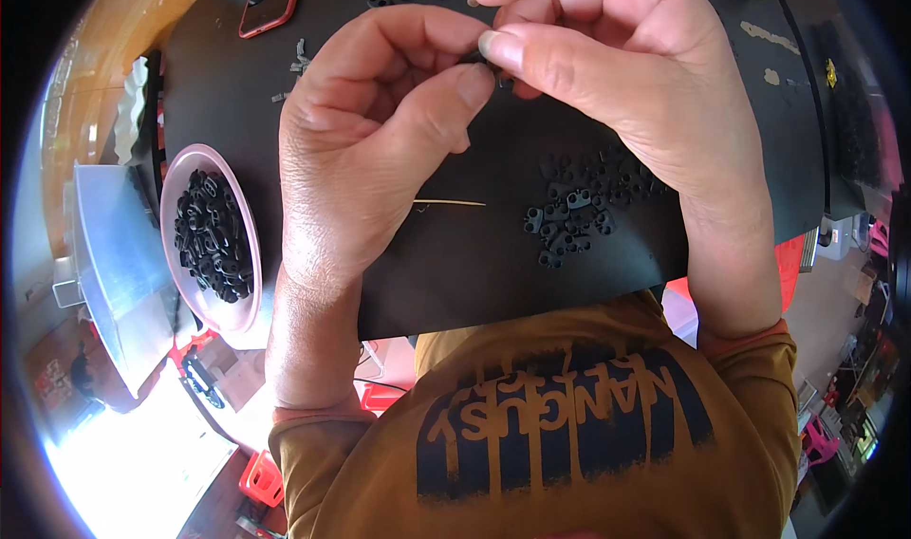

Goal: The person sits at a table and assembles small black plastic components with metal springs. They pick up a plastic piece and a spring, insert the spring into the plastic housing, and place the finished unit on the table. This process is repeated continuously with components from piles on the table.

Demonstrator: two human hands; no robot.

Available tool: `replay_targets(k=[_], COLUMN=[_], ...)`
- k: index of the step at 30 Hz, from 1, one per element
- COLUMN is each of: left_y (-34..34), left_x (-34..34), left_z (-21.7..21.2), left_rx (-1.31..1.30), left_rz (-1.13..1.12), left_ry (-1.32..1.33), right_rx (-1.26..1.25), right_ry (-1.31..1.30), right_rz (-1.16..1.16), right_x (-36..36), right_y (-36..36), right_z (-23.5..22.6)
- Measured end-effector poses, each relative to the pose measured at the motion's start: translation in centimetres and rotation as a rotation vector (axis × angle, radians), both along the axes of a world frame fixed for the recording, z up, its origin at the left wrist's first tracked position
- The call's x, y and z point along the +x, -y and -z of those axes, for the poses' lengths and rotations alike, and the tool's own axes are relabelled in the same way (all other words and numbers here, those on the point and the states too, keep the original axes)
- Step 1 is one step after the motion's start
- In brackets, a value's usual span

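Hands work together above the black board (455,273): left hand (370,150) and right hand (607,74) pinch one small black part (477,57). Pink bowl (249,254) at the left edge looks full; a loose pile (574,212) near the front edge remains.

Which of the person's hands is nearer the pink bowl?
Left. The left hand is just right of the pink bowl; the right hand is farther right, beyond the left hand.
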State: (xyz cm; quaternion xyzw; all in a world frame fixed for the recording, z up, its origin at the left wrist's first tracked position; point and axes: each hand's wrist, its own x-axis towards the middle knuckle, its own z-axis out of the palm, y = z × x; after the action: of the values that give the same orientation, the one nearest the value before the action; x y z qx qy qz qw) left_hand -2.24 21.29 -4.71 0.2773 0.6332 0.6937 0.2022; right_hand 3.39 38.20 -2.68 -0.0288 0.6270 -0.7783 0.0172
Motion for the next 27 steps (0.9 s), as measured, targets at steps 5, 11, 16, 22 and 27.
replay_targets(k=[5,11,16,22,27], left_y=[-0.3,0.0,0.1,-0.1,0.0], left_x=[0.0,-0.5,-0.6,-0.5,-0.5], left_z=[0.3,0.8,0.9,0.8,1.0], left_rx=[-0.060,-0.077,-0.032,-0.032,-0.012], left_rz=[-0.031,-0.082,-0.082,-0.080,-0.065], left_ry=[0.010,0.047,0.059,0.050,0.007], right_rx=[0.245,0.991,1.327,1.446,1.494], right_ry=[-0.003,0.002,-0.053,-0.033,0.011], right_rz=[0.064,0.155,0.068,0.057,0.004], right_x=[0.7,3.1,3.5,2.7,2.4], right_y=[-0.6,-1.5,-2.1,-2.2,-1.9], right_z=[-0.7,0.8,1.8,2.2,2.0])
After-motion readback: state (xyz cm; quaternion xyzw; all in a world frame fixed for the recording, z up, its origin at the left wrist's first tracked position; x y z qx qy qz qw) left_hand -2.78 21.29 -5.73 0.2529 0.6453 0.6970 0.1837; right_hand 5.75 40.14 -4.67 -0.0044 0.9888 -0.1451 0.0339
